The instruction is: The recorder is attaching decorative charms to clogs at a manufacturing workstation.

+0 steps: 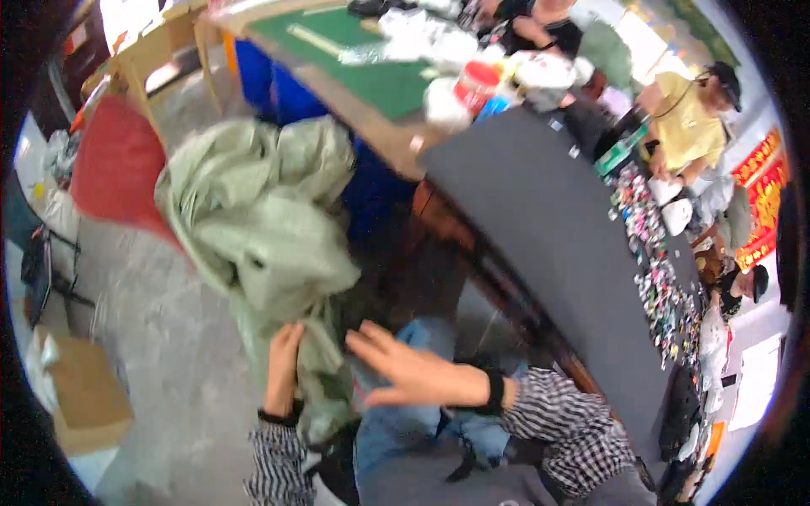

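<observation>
A large, crumpled pale-green woven sack hangs in front of me, left of my knees, its lower end trailing beside my leg. My left hand is at the sack's lower left edge, fingers bent together and closed on the fabric. To the right of the sack, over my jeans-clad leg, my right hand is open with its fingers stretched toward the cloth and nothing in it. Both forearms wear black-and-white checked sleeves with dark cuffs.
A dark grey tabletop lies to my right, with many small colourful pieces along its far side. Beyond is a green-topped table with a red tub. A red chair and cardboard box are left. Co-workers sit across.
</observation>
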Demonstrator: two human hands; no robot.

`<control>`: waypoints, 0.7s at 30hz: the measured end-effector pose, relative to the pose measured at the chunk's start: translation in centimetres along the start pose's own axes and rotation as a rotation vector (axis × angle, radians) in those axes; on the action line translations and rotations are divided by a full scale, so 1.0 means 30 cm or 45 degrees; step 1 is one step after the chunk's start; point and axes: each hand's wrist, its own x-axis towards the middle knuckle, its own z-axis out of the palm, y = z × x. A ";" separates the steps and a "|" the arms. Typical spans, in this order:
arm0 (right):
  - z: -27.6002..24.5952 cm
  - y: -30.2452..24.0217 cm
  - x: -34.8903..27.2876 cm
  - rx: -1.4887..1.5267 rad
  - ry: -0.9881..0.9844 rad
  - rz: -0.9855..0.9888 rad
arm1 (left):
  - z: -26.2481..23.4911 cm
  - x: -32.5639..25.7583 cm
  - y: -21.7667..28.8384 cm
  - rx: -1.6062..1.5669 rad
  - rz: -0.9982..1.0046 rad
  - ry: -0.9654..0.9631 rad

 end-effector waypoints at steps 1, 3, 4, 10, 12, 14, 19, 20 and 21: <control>0.132 0.133 0.013 -0.012 0.139 -0.053 | 0.044 -0.001 0.068 0.035 0.059 -0.051; 0.244 0.144 0.070 0.204 0.215 0.338 | -0.007 -0.004 0.064 0.096 0.014 -0.065; 0.305 0.199 0.103 0.440 0.327 0.227 | -0.016 -0.011 0.053 0.118 0.010 -0.038; 0.417 0.286 0.178 1.153 0.384 0.072 | -0.019 -0.103 0.014 -0.012 0.019 -0.360; 0.395 0.222 0.200 1.302 0.264 0.228 | -0.006 -0.158 0.001 0.159 0.232 -0.399; 0.379 0.179 0.211 1.489 0.203 0.396 | 0.001 -0.193 -0.021 0.450 0.405 -0.477; 0.423 0.173 0.240 1.296 0.253 0.226 | 0.027 -0.224 -0.130 0.997 0.518 -0.130; 0.435 0.179 0.232 1.310 0.233 0.316 | 0.010 -0.217 -0.153 0.741 0.436 -0.153; 0.442 0.178 0.235 1.322 0.232 0.311 | -0.013 -0.223 -0.180 0.493 0.344 -0.167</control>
